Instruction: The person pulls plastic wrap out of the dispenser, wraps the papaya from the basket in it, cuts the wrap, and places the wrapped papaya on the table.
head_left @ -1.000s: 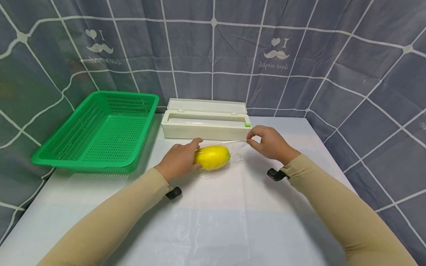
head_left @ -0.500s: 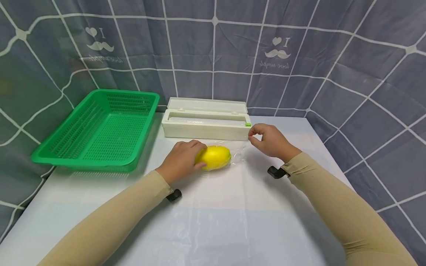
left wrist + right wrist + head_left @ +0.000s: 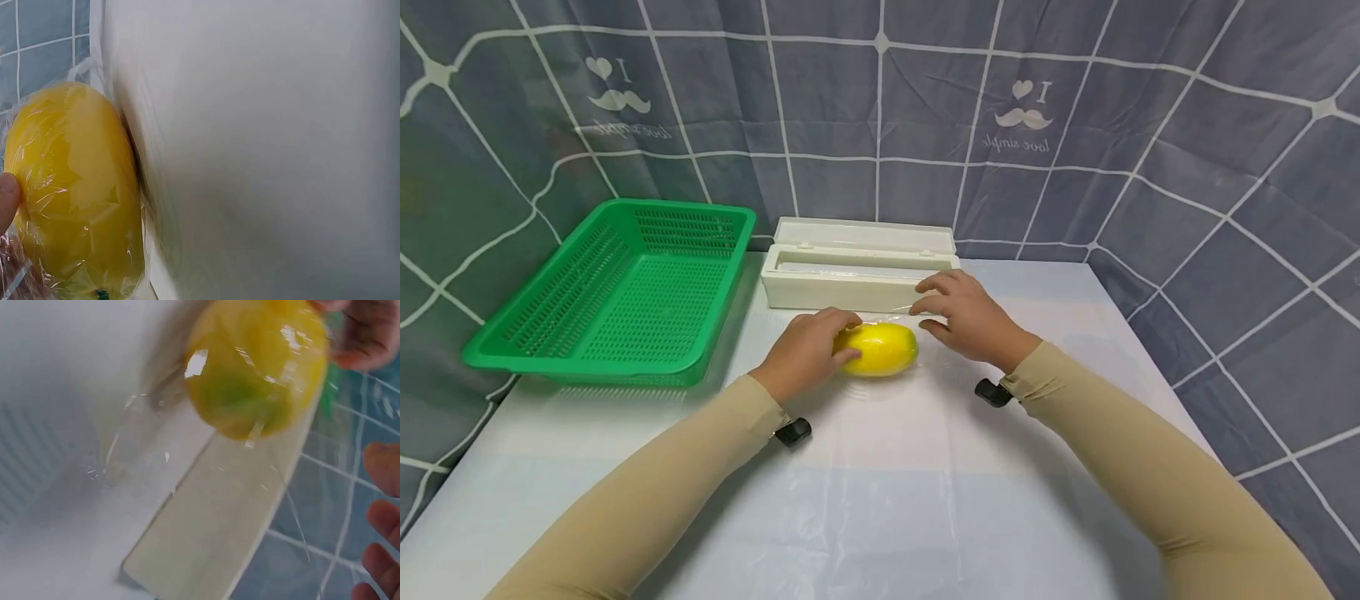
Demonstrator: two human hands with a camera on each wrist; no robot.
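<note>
A yellow oblong fruit with a green end lies on the white table, under clear plastic film. My left hand grips its left end, thumb in front and fingers over the top. In the left wrist view the film clings in creases round the fruit, beside my thumb. Just right of the fruit, my right hand hovers with fingers apart and loosely bent. In the right wrist view its fingertips stand clear of the fruit, with loose film stretching past the fruit's end.
Right behind the fruit stands a white cling film box, its lid raised. A green plastic basket sits at the back left. Grey checked cloth hangs behind and at both sides of the table.
My right hand has moved left toward the fruit, and its pinched thumb and fingers have come apart. My left hand keeps its hold on the fruit, which shifted slightly right, then back.
</note>
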